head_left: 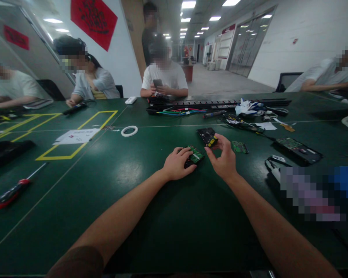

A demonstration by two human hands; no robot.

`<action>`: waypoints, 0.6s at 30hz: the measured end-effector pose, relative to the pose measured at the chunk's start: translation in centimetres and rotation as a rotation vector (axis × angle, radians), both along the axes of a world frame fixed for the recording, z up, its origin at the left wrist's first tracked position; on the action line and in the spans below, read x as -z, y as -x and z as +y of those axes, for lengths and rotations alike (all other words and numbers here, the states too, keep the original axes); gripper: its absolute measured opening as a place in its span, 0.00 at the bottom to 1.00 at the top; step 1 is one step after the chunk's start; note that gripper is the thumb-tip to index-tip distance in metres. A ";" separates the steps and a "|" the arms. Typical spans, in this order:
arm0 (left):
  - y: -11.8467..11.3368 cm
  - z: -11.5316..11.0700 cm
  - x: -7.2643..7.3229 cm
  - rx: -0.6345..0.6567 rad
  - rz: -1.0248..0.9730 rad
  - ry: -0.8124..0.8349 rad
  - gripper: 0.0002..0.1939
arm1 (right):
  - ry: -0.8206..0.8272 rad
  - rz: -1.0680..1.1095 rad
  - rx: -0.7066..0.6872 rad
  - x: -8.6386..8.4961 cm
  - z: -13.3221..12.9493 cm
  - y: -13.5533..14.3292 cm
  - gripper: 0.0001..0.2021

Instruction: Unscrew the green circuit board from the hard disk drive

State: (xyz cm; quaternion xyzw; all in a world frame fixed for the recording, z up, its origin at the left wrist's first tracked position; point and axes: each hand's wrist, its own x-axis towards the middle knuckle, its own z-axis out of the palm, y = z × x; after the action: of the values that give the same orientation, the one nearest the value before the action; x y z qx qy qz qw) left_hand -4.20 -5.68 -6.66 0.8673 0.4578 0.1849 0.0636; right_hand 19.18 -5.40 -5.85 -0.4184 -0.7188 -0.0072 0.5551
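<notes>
On the green table, my left hand (178, 164) lies over a hard drive (196, 155) with its green circuit board facing up. Fingers rest on its far side and the thumb on its near side, covering part of it. My right hand (224, 158) is closed around a short yellow-and-black screwdriver (212, 141); its tip cannot be made out. Just beyond, a black hard drive (204, 134) sits by the screwdriver; whether they touch is unclear. A loose green circuit board (240, 147) lies to the right of my right hand.
Farther right is an opened black device (298, 150) with a board inside. Cables and white-blue gloves (248, 107) lie beside long black strips (197, 104). Left are a tape roll (129, 131), a paper sheet (77, 136) and a red-black screwdriver (13, 193). Several people sit around the table.
</notes>
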 end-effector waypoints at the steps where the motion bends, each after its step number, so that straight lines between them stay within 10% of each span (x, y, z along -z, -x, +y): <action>1: 0.0 0.0 0.0 0.002 0.002 -0.003 0.34 | -0.022 -0.022 0.005 0.0 -0.1 0.0 0.33; 18: 0.0 0.1 0.1 -0.008 0.009 0.016 0.34 | -0.017 -0.037 0.000 0.2 -0.4 0.4 0.34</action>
State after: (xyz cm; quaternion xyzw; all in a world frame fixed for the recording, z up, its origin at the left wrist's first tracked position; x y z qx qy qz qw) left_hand -4.18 -5.60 -6.76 0.8659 0.4628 0.1775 0.0675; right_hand 18.77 -5.77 -6.07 -0.4132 -0.7291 -0.0212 0.5452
